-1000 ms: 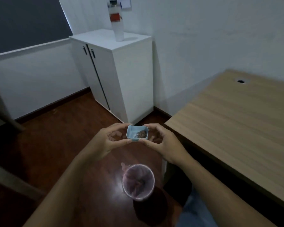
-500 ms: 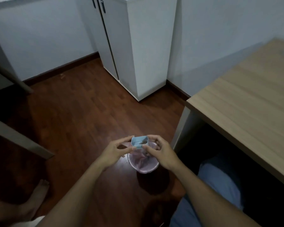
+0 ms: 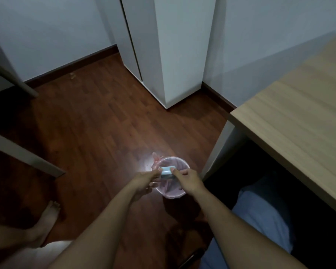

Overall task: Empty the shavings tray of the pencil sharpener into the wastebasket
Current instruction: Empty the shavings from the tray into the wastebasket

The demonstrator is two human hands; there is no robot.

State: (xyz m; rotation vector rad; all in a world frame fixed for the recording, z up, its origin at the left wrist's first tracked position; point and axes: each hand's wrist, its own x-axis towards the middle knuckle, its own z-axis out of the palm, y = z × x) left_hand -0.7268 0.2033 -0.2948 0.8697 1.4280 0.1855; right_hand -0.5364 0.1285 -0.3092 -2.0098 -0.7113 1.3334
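Note:
The small light-blue shavings tray (image 3: 167, 170) is tipped over, its underside facing me, right above the mouth of the round wastebasket (image 3: 179, 194), which has a pink bag liner and stands on the wooden floor. My left hand (image 3: 144, 182) pinches the tray's left end. My right hand (image 3: 188, 179) pinches its right end. The inside of the tray and the shavings are hidden from me.
A wooden desk (image 3: 299, 117) fills the right side, its grey leg (image 3: 219, 148) close to the basket. A white cabinet (image 3: 175, 55) stands against the far wall. A bare foot (image 3: 47, 216) rests on the floor at the lower left.
My hands went down with the tray from above to the basket's mouth. The tray turned from open side up to tipped over. My view tilted downward.

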